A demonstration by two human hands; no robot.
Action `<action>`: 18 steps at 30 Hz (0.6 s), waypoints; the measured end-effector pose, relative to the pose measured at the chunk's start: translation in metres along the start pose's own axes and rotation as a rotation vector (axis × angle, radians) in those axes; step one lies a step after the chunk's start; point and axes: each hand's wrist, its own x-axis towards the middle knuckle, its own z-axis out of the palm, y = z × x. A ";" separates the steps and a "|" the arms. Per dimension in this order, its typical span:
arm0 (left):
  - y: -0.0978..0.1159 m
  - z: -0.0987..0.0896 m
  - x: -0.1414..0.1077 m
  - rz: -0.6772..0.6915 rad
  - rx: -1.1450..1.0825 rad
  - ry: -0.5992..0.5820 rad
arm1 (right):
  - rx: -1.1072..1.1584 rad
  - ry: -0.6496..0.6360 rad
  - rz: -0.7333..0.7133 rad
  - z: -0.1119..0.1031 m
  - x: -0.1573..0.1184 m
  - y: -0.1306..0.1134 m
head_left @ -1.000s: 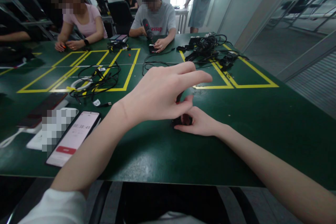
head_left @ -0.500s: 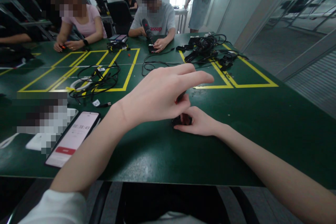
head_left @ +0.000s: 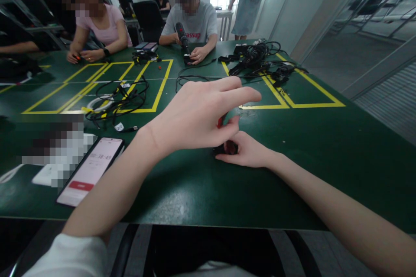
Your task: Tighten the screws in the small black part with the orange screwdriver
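My left hand [head_left: 201,114] is raised over the table, its thumb and curled lower fingers closed round an upright red-and-black handle [head_left: 221,120]. Most of that handle is hidden behind the fingers, so its full shape cannot be made out. Two upper fingers of this hand point out to the right. Just below, my right hand [head_left: 248,150] pinches a small black part [head_left: 221,150] against the tabletop. The left hand covers much of this part, and a dark reddish area shows between the right fingers.
A phone with a running timer [head_left: 92,169] lies at the left on the green table [head_left: 312,181]. Tangled black cables [head_left: 130,97] lie beyond it, with a larger cable pile [head_left: 256,58] at the far right. Opposite, a co-worker holds a black power screwdriver [head_left: 183,37].
My left thumb and fingers have shifted slightly, and red now shows on the handle where it looked dark. My right hand and the black part stay in place.
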 end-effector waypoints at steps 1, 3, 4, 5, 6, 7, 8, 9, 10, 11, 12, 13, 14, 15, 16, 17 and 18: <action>0.000 0.000 0.000 0.008 -0.005 -0.003 | 0.002 0.007 -0.001 0.000 0.000 0.000; 0.000 0.000 0.000 0.023 -0.008 0.001 | 0.002 0.007 0.002 0.000 0.000 0.000; 0.001 0.000 0.001 0.022 -0.002 0.011 | -0.001 -0.001 0.003 -0.001 0.000 -0.001; 0.001 0.001 0.001 0.015 0.010 0.022 | -0.005 -0.012 0.005 -0.002 0.001 -0.002; 0.001 0.001 0.000 0.003 0.026 0.031 | -0.010 -0.023 0.006 -0.002 0.001 -0.003; 0.001 0.001 0.000 -0.010 0.042 0.036 | -0.015 -0.031 0.006 -0.003 0.001 -0.003; 0.001 0.001 0.000 -0.020 0.054 0.038 | -0.018 -0.035 0.005 -0.003 0.002 -0.004; 0.001 0.001 0.000 -0.024 0.060 0.035 | -0.021 -0.031 0.003 -0.003 0.002 -0.004; 0.001 0.001 0.000 -0.020 0.058 0.032 | -0.019 -0.024 0.000 -0.003 0.002 -0.004; 0.001 0.001 0.000 -0.011 0.052 0.030 | -0.017 -0.015 -0.005 -0.002 0.002 -0.004; 0.000 0.001 0.001 0.002 0.044 0.029 | -0.014 -0.008 -0.009 -0.002 0.002 -0.003; 0.000 0.001 0.001 0.014 0.037 0.028 | -0.012 -0.002 -0.009 -0.001 0.001 -0.003; 0.000 0.001 0.001 0.025 0.032 0.027 | -0.009 0.002 -0.008 0.000 0.001 -0.002; 0.000 0.001 0.002 0.031 0.028 0.026 | -0.006 0.004 -0.006 0.000 0.001 -0.002; 0.000 0.002 0.002 0.031 0.029 0.027 | -0.006 0.002 -0.005 0.000 0.001 -0.002; 0.000 0.002 0.002 0.026 0.033 0.030 | -0.007 -0.002 -0.005 0.000 0.001 -0.002; 0.000 0.003 0.001 0.020 0.040 0.035 | -0.008 -0.007 -0.004 0.000 0.002 -0.003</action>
